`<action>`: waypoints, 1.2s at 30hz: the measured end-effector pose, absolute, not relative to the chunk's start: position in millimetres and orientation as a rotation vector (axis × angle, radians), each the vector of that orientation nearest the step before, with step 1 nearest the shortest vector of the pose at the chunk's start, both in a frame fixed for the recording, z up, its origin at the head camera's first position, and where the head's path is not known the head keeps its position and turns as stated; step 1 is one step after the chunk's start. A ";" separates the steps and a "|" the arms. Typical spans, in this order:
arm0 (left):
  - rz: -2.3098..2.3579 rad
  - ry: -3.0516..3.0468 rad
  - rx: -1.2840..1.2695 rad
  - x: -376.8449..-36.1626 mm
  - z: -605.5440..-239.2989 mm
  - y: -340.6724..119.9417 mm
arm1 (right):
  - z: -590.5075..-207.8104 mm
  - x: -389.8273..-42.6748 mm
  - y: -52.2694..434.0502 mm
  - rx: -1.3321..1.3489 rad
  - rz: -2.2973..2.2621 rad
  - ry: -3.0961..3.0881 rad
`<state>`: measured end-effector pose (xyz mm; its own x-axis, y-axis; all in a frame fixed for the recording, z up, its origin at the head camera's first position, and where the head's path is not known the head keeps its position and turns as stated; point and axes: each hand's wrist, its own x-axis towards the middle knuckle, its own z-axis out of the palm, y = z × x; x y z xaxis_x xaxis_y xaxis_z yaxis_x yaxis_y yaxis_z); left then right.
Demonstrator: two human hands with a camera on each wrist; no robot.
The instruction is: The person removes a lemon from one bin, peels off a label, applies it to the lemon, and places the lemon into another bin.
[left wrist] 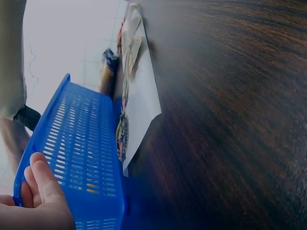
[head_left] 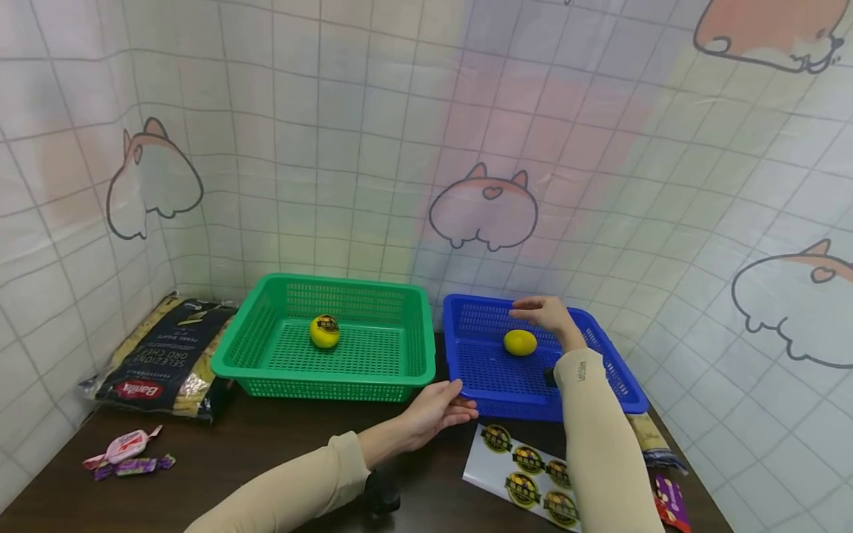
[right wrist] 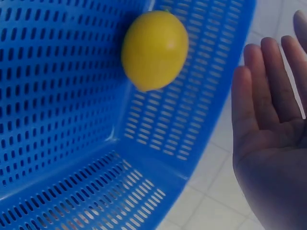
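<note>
My left hand [head_left: 436, 414] grips the near left corner of the blue basket [head_left: 496, 409], thumb over the rim and fingers against the outer wall. The left wrist view shows those fingers [left wrist: 45, 182] bent under the rim. Inside the blue basket lies a plain yellow lemon [head_left: 520, 342], near the far wall. Above it, near the basket's back rim, hovers my right hand [head_left: 549, 314], holding nothing. In the right wrist view its fingers [right wrist: 261, 96] are extended, apart from the lemon [right wrist: 156, 50].
A green basket [head_left: 389, 386] at the left holds a lemon with a dark round sticker [head_left: 325, 331]. A sticker sheet [head_left: 509, 470] lies before the blue basket. Around them are a pasta bag [head_left: 166, 355], wrapped candies [head_left: 126, 447], another bag [head_left: 653, 442] and a purple packet [head_left: 671, 503].
</note>
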<state>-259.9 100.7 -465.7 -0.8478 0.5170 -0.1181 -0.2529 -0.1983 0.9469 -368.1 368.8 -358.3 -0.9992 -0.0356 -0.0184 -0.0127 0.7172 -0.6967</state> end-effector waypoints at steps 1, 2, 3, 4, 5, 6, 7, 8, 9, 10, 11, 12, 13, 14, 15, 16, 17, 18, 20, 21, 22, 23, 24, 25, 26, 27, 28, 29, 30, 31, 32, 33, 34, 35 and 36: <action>2.083 1.580 0.315 -260.1 -465.8 100.2 | -360.4 -369.9 368.2 -0.026 -1.125 2.895; 2.081 1.576 0.316 -260.5 -465.8 99.9 | -362.3 -371.7 367.9 -0.019 -1.071 2.906; 2.080 1.575 0.319 -260.6 -465.9 99.7 | -364.4 -373.7 368.3 -0.013 -1.018 2.915; 2.081 1.576 0.322 -260.6 -466.0 99.7 | -366.7 -375.7 368.7 0.005 -0.981 2.918; 2.080 1.576 0.325 -260.6 -466.0 99.6 | -369.0 -377.4 369.2 0.021 -0.952 2.912; 2.079 1.577 0.327 -260.5 -466.1 99.6 | -371.2 -379.2 369.9 0.029 -0.930 2.902; 2.076 1.580 0.329 -260.4 -465.7 99.7 | -373.3 -379.9 371.0 0.030 -0.916 2.893; 2.074 1.581 0.329 -260.4 -465.6 99.9 | -375.3 -380.4 371.7 0.030 -0.915 2.884; 2.074 1.582 0.327 -260.2 -465.4 100.0 | -377.3 -380.4 371.6 0.035 -0.928 2.870; 2.072 1.582 0.324 -260.1 -465.3 100.1 | -379.2 -380.3 371.2 0.044 -0.946 2.855; 2.071 1.581 0.319 -260.2 -465.4 100.2 | -380.7 -379.6 370.3 0.033 -0.949 2.848; 2.072 1.580 0.317 -260.0 -465.3 100.2 | -381.9 -378.7 369.5 0.026 -0.952 2.846; 2.073 1.579 0.316 -259.8 -465.3 100.3 | -383.0 -377.5 368.1 0.026 -0.952 2.846; 2.074 1.579 0.314 -259.6 -465.3 100.3 | -384.3 -376.8 366.7 0.035 -0.959 2.845; 2.074 1.578 0.313 -259.4 -465.1 100.4 | -385.3 -375.7 365.1 0.035 -0.955 2.847; 2.075 1.579 0.312 -259.4 -465.2 100.4 | -386.3 -375.0 364.2 0.045 -0.949 2.853; 2.075 1.579 0.313 -259.5 -465.2 100.5 | -387.4 -374.3 363.2 0.043 -0.933 2.862; 2.075 1.583 0.314 -259.6 -465.1 100.4 | -388.4 -373.9 362.5 0.046 -0.923 2.868; 2.077 1.588 0.313 -260.0 -464.9 100.1 | -390.9 -374.0 360.8 0.051 -0.912 2.875; 2.078 1.591 0.313 -260.3 -465.0 100.0 | -392.0 -374.1 360.2 0.055 -0.907 2.878; 2.079 1.592 0.312 -260.6 -465.1 99.9 | -392.9 -374.7 359.8 0.063 -0.913 2.879; 2.081 1.593 0.311 -260.7 -464.9 99.8 | -393.9 -375.5 359.4 0.067 -0.915 2.882; 2.084 1.591 0.309 -260.6 -464.7 99.6 | -394.6 -376.0 359.1 0.071 -0.921 2.885; 2.086 1.589 0.307 -260.5 -464.5 99.5 | -395.5 -376.8 359.2 0.083 -0.931 2.889; 2.088 1.587 0.305 -260.4 -464.3 99.5 | -396.2 -377.4 359.5 0.096 -0.942 2.897; 2.089 1.587 0.305 -260.4 -464.6 99.5 | -396.8 -377.9 360.0 0.111 -0.953 2.904; 2.092 1.580 0.300 -260.2 -464.4 99.5 | -397.2 -378.1 360.6 0.119 -0.957 2.915; 2.096 1.574 0.297 -260.1 -464.2 99.5 | -397.9 -378.5 361.2 0.127 -0.961 2.923; 2.099 1.569 0.293 -260.1 -464.4 99.5 | -398.6 -378.8 361.9 0.134 -0.968 2.926; 2.102 1.566 0.290 -260.0 -464.5 99.6 | -399.3 -378.9 362.6 0.144 -0.977 2.926; 2.103 1.565 0.292 -259.8 -464.7 99.6 | -400.0 -379.0 363.2 0.149 -0.989 2.925; 2.104 1.563 0.293 -259.6 -464.6 99.7 | -401.0 -379.0 363.8 0.154 -0.996 2.923; 2.104 1.560 0.291 -259.5 -464.4 99.7 | -401.8 -378.9 364.5 0.150 -0.995 2.924; 2.104 1.561 0.294 -259.0 -464.0 99.7 | -402.7 -378.9 365.0 0.151 -0.998 2.923; 2.104 1.562 0.298 -258.6 -463.6 99.8 | -403.4 -378.7 365.6 0.157 -1.004 2.924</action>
<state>-258.6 99.8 -463.6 -0.8516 0.5108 -0.1175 -0.2600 -0.2172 0.9409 -378.7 365.6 -403.4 -0.9938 0.0806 -0.0761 0.1104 0.7846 -0.6101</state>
